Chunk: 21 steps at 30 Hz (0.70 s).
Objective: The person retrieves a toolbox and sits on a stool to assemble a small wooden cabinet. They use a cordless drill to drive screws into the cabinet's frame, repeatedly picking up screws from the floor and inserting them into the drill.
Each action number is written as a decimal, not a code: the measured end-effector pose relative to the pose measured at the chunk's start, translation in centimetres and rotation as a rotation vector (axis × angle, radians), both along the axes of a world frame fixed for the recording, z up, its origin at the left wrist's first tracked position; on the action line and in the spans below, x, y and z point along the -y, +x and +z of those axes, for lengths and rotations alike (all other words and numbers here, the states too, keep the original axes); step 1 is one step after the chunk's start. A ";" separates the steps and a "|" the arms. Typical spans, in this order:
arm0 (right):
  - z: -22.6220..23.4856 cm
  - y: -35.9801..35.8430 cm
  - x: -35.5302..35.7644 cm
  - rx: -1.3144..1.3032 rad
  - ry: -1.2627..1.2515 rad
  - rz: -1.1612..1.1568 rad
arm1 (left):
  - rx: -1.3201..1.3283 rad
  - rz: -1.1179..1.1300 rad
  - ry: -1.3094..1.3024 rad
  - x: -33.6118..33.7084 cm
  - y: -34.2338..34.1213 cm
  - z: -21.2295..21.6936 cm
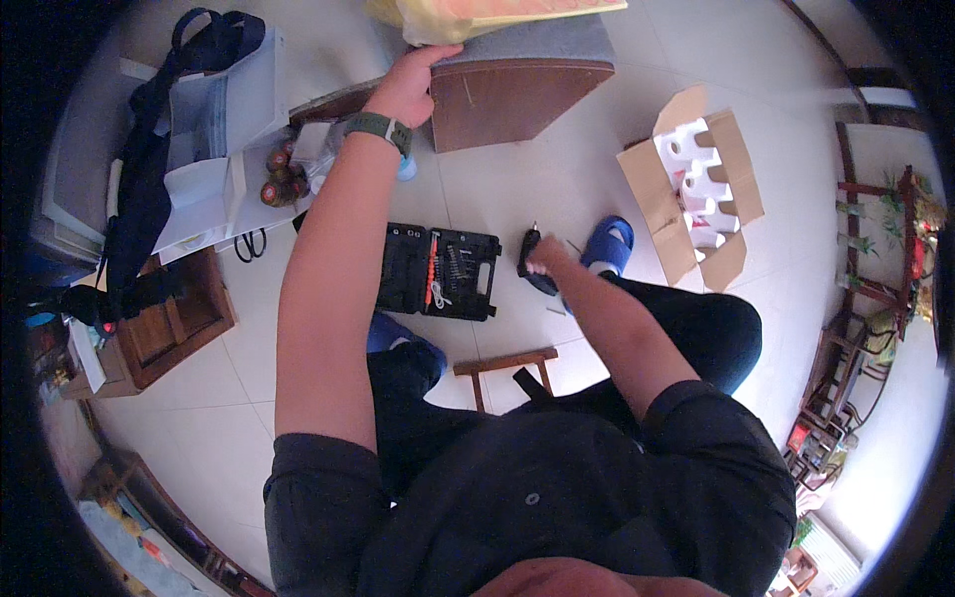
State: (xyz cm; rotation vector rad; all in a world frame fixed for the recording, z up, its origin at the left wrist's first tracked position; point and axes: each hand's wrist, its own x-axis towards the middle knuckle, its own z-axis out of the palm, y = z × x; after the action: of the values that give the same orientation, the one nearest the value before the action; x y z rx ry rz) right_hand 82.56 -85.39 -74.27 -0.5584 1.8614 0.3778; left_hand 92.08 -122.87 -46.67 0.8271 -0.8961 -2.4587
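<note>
My left hand [403, 92], with a green watch at its wrist, reaches far forward to the corner of a grey-topped block with a brown side [522, 99]. One finger lies stretched along its top edge, beside a yellow plastic-wrapped package [487, 18]; the other fingers are partly hidden. My right hand [543, 257] is closed around a black power screwdriver [529, 249], its thin bit pointing away from me. Between my feet and the block, an open black tool case [464, 271] lies on the floor, holding bits, an orange-red rod and a white cable.
An open cardboard box [649, 189] with white rolls inside stands at the right. Blue slippers [609, 245] are on my feet, with a small wooden stool [505, 362] between my legs. White boxes [224, 99] and a wooden drawer unit [179, 318] stand at the left.
</note>
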 end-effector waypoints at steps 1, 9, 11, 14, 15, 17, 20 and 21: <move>2.0 4.4 -0.2 -0.269 -0.159 0.014 | 0.048 0.025 0.022 1.6 2.1 -2.0; 0.2 8.7 -4.6 -0.473 -0.376 -0.086 | 0.062 0.087 -0.019 -0.6 1.2 0.6; 1.5 8.9 -4.5 -0.443 -0.495 -0.079 | 0.058 0.078 -0.028 0.4 1.7 -0.9; 3.5 8.0 -3.1 -0.301 -0.743 -0.334 | 0.047 0.059 -0.005 0.6 1.8 -1.3; 4.3 8.2 -2.2 -0.389 -0.732 -0.374 | 0.042 0.055 0.004 0.6 1.6 -0.9; 6.2 7.8 -0.2 -0.286 -0.781 -0.635 | 0.014 0.023 0.016 0.5 1.2 -0.3; 13.6 9.2 4.9 -0.179 -1.061 -0.748 | 0.026 0.039 -0.051 1.6 1.4 -1.9; 17.0 10.0 6.4 -0.174 -1.173 -0.734 | 0.026 0.047 -0.065 1.8 1.5 -3.1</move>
State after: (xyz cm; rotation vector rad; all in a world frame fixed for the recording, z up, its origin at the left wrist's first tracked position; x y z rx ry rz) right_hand 92.60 -91.82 -57.23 -0.5319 2.1738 -1.2546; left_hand 93.55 -124.64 -49.73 0.8489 -0.9503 -2.3708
